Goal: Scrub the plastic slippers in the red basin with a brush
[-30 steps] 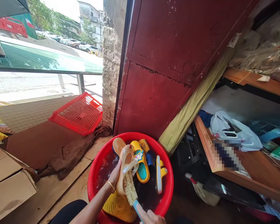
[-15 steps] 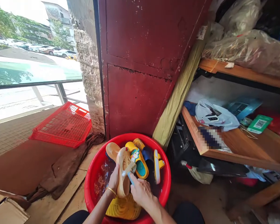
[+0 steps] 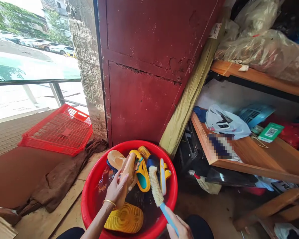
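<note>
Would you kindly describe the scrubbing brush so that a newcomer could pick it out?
Find the round red plastic tub before the dark red panelled door. Over the tub's right side, the person's right hand holds the long scrubbing brush by a light-blue handle. Unlike the yellow, white-soled sandal beside it, it has cream bristles.

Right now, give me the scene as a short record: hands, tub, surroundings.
left hand: grips tan clog
right hand: holds brush by its blue handle, bristles apart from the clog
tub: red, dark water inside
also in tub: yellow clog with teal insole, yellow shoe sole-up
left of tub: brown cloth, red crate
behind tub: maroon door
right of tub: wooden shelf, white plastic bag on it
</note>
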Available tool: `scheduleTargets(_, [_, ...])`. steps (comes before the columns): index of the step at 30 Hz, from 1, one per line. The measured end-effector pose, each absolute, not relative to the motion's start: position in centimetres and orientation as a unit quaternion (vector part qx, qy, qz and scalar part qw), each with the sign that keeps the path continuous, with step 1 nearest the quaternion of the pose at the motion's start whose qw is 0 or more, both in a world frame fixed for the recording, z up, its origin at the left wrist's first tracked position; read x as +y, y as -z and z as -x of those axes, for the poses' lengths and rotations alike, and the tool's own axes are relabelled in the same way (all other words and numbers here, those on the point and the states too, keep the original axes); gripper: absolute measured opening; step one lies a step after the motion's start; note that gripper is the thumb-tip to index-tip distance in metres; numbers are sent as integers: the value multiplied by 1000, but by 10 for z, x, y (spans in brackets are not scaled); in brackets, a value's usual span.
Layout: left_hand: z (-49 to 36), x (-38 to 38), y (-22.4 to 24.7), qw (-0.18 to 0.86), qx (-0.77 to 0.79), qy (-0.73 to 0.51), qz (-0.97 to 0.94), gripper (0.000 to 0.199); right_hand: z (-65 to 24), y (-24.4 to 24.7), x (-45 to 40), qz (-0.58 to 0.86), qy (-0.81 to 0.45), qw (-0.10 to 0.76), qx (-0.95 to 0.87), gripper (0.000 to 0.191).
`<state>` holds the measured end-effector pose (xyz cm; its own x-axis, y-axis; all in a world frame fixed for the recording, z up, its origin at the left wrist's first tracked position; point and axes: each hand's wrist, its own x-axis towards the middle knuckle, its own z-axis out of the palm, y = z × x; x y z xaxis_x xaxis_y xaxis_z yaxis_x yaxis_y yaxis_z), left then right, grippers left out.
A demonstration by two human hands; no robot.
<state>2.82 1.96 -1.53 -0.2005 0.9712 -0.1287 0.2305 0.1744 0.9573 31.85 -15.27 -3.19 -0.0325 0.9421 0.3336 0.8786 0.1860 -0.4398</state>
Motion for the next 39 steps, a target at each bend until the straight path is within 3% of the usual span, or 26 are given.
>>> scheduleTargets(3, [-29, 12, 27, 365, 601, -408, -582, 86, -290, 27, -131, 608, -52, 271, -744, 62])
scheduleTargets(11, [-22, -11, 53, -8, 612, -243, -752, 79, -241, -27, -47, 663, 25, 175, -727, 64])
scheduleTargets(18, [-21, -10, 52, -65, 590, -271, -757, 89, -217, -12, -97, 596, 63, 72, -797, 87])
scheduleTargets(22, [-24, -10, 48, -65, 579, -273, -766, 86, -232, -17, -90, 616, 59, 76, -782, 85])
scheduleTargets(32, [-16, -2, 31, 12, 576, -294, -763, 74, -250, -26, -32, 669, -17, 243, -702, 60])
scheduleTargets(35, [-10, 0, 27, 127, 591, -340, -720, 73, -258, -26, -34, 670, -47, 311, -672, 58])
scheduleTargets(39, [2, 10, 28, 380, 621, -434, -531, 74, -265, -6, -63, 617, -90, 355, -697, 57])
